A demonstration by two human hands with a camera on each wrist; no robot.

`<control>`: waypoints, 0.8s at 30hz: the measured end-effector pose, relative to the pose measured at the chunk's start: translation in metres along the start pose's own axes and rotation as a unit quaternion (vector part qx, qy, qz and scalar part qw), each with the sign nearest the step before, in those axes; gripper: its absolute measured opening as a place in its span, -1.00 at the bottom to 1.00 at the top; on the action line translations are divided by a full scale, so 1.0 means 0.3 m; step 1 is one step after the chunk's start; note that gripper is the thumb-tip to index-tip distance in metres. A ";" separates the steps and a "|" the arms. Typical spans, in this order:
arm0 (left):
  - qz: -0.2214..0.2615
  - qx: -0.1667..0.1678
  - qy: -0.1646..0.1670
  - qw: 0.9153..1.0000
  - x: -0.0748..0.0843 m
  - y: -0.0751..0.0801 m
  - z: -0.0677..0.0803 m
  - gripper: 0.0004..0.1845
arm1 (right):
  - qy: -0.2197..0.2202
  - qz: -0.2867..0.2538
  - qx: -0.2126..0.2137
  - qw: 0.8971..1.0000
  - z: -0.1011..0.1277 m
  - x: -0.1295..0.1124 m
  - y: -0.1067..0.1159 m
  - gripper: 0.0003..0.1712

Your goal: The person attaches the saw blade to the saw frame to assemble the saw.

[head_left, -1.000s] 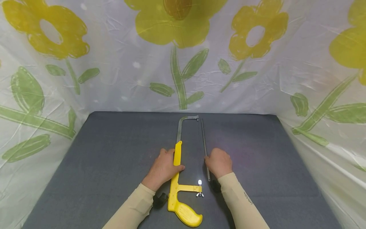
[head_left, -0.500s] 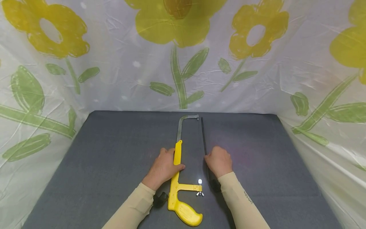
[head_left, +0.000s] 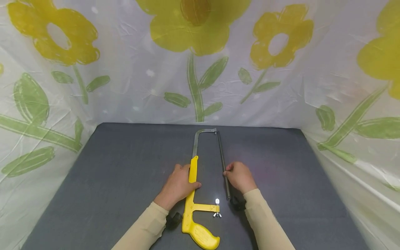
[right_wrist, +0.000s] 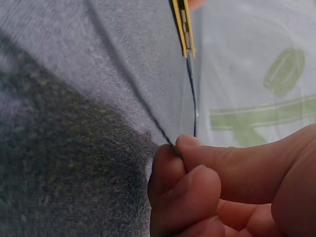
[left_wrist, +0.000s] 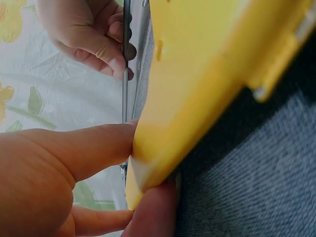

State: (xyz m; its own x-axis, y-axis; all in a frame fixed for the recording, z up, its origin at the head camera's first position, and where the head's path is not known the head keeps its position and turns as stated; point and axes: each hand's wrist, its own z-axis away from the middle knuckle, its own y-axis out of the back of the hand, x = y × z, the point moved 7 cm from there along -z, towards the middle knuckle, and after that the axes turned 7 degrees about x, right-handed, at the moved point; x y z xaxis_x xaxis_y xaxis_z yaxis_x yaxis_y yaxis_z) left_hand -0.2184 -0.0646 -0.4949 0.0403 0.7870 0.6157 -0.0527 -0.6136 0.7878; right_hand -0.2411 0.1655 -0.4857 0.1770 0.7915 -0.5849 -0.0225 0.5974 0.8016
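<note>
The yellow hacksaw frame (head_left: 196, 194) is laid flat on the grey surface (head_left: 109, 180), its long axis running away from the person, handle nearest. It is gripped at the yellow bar by the left hand (head_left: 178, 185). The loose blade (head_left: 222, 158) is pinched by the right hand (head_left: 239, 176), parallel just right of the frame. Compared with a second ago, little has shifted.

The head view looks down and forward toward 12 o'clock over the grey felt-covered table (head_left: 109, 180). Both wrist views sit very close, sharing the yellow-framed metal hacksaw (head_left: 194, 180).
</note>
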 end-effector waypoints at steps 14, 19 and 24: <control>0.001 -0.003 0.008 1.000 0.007 0.000 -0.006 -0.17 | 0.009 -0.041 -0.028 0.999 0.011 -0.028 0.008 -0.85; 0.003 -0.002 0.010 1.000 0.010 -0.003 -0.007 -0.15 | 0.007 -0.044 -0.034 0.998 0.014 -0.035 -0.001 -0.86; 0.000 0.000 0.009 1.000 0.011 -0.003 -0.011 -0.16 | 0.009 -0.044 -0.036 0.998 0.013 -0.043 -0.004 -0.88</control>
State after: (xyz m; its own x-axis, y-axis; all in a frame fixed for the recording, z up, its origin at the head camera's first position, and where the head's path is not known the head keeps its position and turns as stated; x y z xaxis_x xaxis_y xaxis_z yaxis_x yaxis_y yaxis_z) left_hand -0.2214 -0.0613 -0.4935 0.0215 0.7881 0.6151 -0.0525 -0.6135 0.7879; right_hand -0.2396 0.1541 -0.4788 0.1646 0.7367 -0.6559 -0.0784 0.6727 0.7358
